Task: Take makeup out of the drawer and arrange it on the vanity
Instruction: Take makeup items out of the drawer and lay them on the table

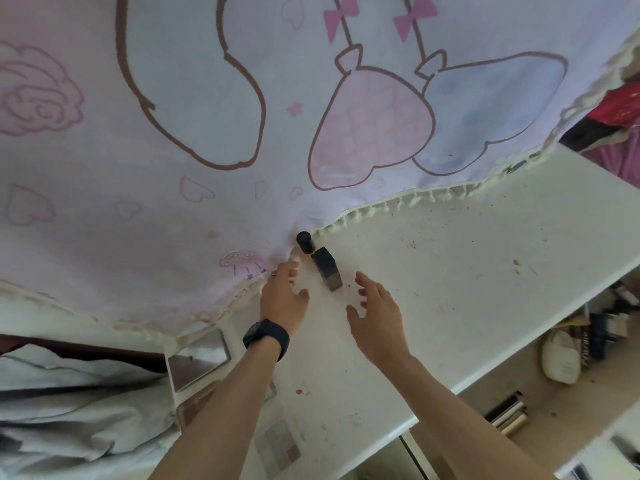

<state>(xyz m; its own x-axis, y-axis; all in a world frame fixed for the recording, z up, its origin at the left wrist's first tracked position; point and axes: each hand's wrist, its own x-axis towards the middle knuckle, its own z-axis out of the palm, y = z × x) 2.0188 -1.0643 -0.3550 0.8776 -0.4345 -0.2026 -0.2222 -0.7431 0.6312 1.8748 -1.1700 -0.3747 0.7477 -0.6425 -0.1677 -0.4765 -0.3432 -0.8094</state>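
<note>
Our dark, square-sided, black-capped bottle (328, 273) stands on the speckled white vanity (467, 271). Our left hand (284, 296) at its seven o'clock and right hand (375, 317) at four are spread wide, empty.

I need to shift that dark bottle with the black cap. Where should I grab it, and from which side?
Take the dark bottle by its flat-sided body, below the round black cap, coming from the right with the right hand. The curtain fringe crowds the cap end, and the flat faces probably give a surer hold than the narrow cap.
</note>
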